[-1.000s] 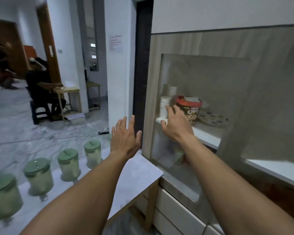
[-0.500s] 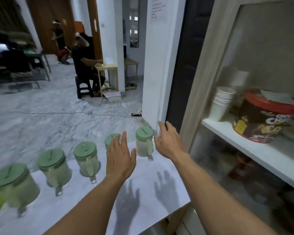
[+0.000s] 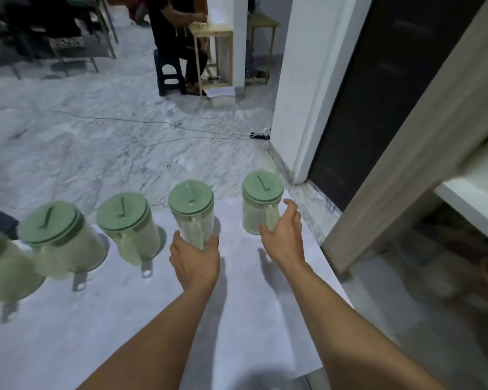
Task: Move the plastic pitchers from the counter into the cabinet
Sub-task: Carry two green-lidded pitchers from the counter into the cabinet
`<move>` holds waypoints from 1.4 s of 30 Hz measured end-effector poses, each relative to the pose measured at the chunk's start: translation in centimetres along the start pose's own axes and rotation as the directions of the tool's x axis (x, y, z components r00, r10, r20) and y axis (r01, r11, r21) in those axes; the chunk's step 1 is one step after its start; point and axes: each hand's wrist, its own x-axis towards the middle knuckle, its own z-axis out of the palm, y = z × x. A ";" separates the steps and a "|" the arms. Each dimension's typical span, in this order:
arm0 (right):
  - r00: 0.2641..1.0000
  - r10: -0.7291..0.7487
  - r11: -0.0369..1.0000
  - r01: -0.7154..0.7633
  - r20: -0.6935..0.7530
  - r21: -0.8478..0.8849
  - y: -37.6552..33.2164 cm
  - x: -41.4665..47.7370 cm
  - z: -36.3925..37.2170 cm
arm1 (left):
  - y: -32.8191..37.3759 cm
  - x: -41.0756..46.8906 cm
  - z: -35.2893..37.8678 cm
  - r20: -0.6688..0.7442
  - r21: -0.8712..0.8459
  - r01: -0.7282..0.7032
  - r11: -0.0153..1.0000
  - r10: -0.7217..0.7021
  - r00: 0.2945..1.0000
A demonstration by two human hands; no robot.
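A person's two bare arms reach forward over a white bench [image 3: 237, 319] that holds a row of five clear plastic pitchers with green lids.

The left hand [image 3: 195, 260] is at the base of the second pitcher [image 3: 192, 212] from the right, at about 12 o'clock in the view. Its fingers [image 3: 178, 243] are spread on either side of the handle, touching or nearly touching; a firm grip cannot be confirmed.

The right hand [image 3: 283, 235] is at the end pitcher [image 3: 261, 204], at 1 o'clock. Its fingers [image 3: 292, 209] are apart and curled beside the handle, not yet closed.

Three more pitchers [image 3: 130, 223] stand toward 9 o'clock, blurred.

The cabinet [image 3: 406, 164] stands open at 3 o'clock, its white shelf [image 3: 468, 206] just beside the bench edge.

All the pitchers in view are on the bench, so much of the task remains.

Risks: lifting two at once with loose grips could let one slip or tip. A pitcher swung right could strike the cabinet frame. A lid could come loose if a pitcher tilts.
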 end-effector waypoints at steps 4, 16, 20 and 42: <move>0.981 0.193 0.963 -0.196 0.034 0.187 1.1 1.6 2.1 | -0.3 1.7 2.0 0.006 -0.109 0.118 0.987 -0.118 0.993; 0.980 0.194 0.900 -0.194 0.040 0.389 0.3 2.4 4.1 | 0.6 3.4 1.3 0.051 -0.044 -0.071 0.996 0.074 0.996; 0.985 0.170 0.897 -0.162 0.017 0.411 -1.0 1.7 2.8 | 1.3 3.1 0.1 0.091 -0.056 -0.132 0.990 0.137 0.986; 0.802 0.271 0.873 0.029 -0.532 0.488 -16.0 -24.7 -14.8 | 11.6 -9.8 -21.8 0.372 -0.461 -0.343 0.818 0.529 0.763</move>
